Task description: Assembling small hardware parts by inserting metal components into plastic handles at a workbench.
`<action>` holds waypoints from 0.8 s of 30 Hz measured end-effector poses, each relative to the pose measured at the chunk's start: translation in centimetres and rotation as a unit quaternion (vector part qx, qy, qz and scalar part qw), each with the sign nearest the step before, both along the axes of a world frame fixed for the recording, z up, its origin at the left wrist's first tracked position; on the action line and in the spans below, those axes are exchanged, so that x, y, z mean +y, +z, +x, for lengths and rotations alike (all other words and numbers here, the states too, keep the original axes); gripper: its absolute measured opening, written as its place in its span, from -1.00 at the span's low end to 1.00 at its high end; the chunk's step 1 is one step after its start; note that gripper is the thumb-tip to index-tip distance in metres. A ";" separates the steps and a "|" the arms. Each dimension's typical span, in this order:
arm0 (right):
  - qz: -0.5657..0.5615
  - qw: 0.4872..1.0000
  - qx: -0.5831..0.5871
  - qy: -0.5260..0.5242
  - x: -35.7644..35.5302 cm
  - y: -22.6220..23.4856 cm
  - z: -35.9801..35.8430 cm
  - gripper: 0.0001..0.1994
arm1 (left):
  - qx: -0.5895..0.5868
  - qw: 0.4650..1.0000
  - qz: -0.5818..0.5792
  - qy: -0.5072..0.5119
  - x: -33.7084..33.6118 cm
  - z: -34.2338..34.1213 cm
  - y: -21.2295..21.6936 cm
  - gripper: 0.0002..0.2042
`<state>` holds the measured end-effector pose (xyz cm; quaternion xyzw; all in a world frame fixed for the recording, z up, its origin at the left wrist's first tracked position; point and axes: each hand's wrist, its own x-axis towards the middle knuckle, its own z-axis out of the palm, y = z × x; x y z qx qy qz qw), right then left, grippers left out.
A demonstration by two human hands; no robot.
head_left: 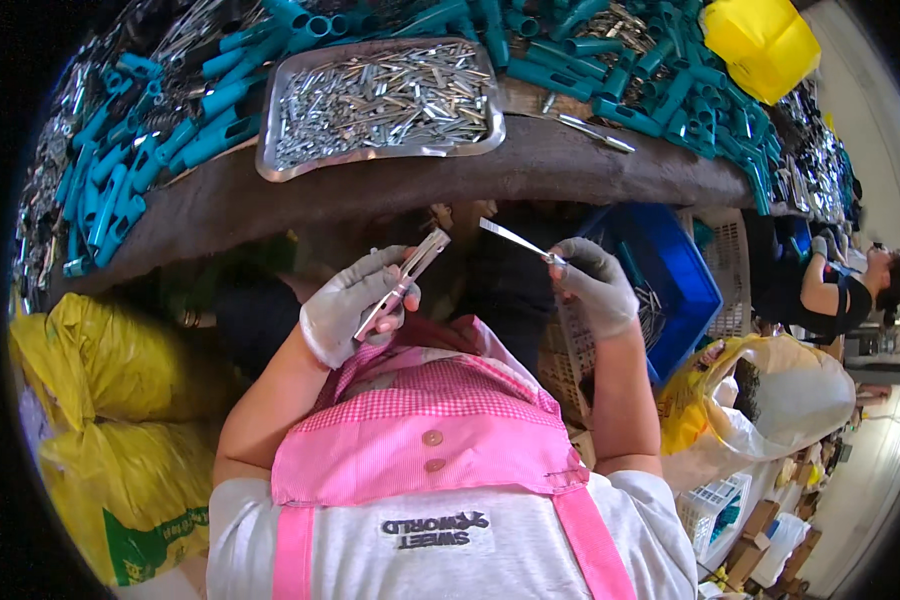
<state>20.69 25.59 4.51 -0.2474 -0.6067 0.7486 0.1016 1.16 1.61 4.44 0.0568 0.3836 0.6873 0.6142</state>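
My left hand (345, 308), in a pale glove, is closed around a slim channel-shaped metal piece (422, 260), held tilted over my lap. My right hand (602, 287), gloved as well, pinches the near end of a flat, narrow metal strip (510, 237). The strip points up and left toward the metal piece, and a gap separates the two. Both hands are off the bench, short of its front edge. Beyond them on the bench stands a metal tray (269, 168) heaped with small shiny metal pins.
Teal plastic tubular parts (120, 200) lie piled along the bench (540, 165), with loose metal pieces (595, 133) near its edge. A yellow container (762, 45) stands at the back right. A blue bin (685, 275) sits at my right, yellow sacks (120, 400) at my left. Another person (835, 285) works farther right.
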 end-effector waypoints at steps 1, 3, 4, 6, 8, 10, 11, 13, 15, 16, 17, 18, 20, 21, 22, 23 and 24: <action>0.018 0.999 -0.026 0.015 0.0 1.3 -0.1 -0.80 | 0.007 1.000 -0.002 -0.002 0.0 -0.2 0.2 -0.68; 0.099 0.993 -0.036 0.054 0.8 2.2 0.1 -0.83 | 0.021 0.999 -0.022 -0.036 -0.1 -0.9 0.2 -0.67; 0.103 0.993 -0.014 0.061 1.1 2.4 0.1 -0.84 | 0.034 0.997 -0.055 -0.052 -0.2 -1.1 1.0 -0.66; 0.173 0.980 -0.028 0.091 1.9 3.1 -0.1 -0.86 | 0.042 0.993 -0.045 -0.106 -0.6 -1.7 0.5 -0.67; 0.196 0.974 -0.001 0.117 1.9 3.4 -0.9 -0.84 | 0.059 0.991 -0.052 -0.110 -0.6 -1.6 0.8 -0.67; 0.249 0.951 -0.058 0.175 1.8 4.2 -1.6 -0.83 | 0.098 0.984 -0.054 -0.138 -0.6 -1.5 0.9 -0.67; 0.248 0.951 -0.059 0.178 1.6 4.4 -2.2 -0.83 | 0.114 0.979 -0.064 -0.154 -0.5 -1.5 1.0 -0.66; 0.335 0.904 -0.080 0.255 0.6 4.7 -3.6 -0.82 | 0.137 0.972 -0.061 -0.180 -0.3 -1.4 0.7 -0.67; 0.311 0.906 -0.080 0.275 -0.9 4.2 -4.6 -0.82 | 0.175 0.958 -0.050 -0.223 -0.1 -1.3 0.2 -0.67; 0.303 0.905 -0.082 0.286 -1.3 4.0 -5.0 -0.83 | 0.173 0.958 -0.052 -0.221 -0.1 -1.3 -0.2 -0.67; 0.278 0.917 -0.096 0.269 -1.3 3.9 -5.2 -0.83 | 0.158 0.960 -0.050 -0.226 -0.2 -1.4 -0.5 -0.68; 0.277 0.917 -0.097 0.272 -1.2 3.8 -5.2 -0.83 | 0.144 0.961 -0.049 -0.231 -0.2 -1.5 -0.7 -0.68; 0.284 0.898 -0.071 0.327 -0.8 3.8 -5.2 -0.84 | 0.122 0.959 -0.058 -0.248 -0.3 -1.7 -0.2 -0.68; 0.283 0.898 -0.071 0.330 -0.9 3.9 -5.3 -0.84 | 0.101 0.956 -0.066 -0.266 -0.4 -1.8 -0.1 -0.68; 0.288 0.901 -0.088 0.312 -1.1 4.2 -5.3 -0.84 | 0.099 0.957 -0.067 -0.263 -0.4 -1.7 -0.4 -0.68; 0.293 0.904 -0.103 0.295 -1.3 4.3 -5.4 -0.84 | 0.108 0.955 -0.059 -0.269 -0.3 -1.7 -0.8 -0.68; 0.292 0.903 -0.103 0.298 -1.4 4.3 -5.5 -0.84 | 0.117 0.953 -0.051 -0.275 -0.3 -1.6 -1.2 -0.68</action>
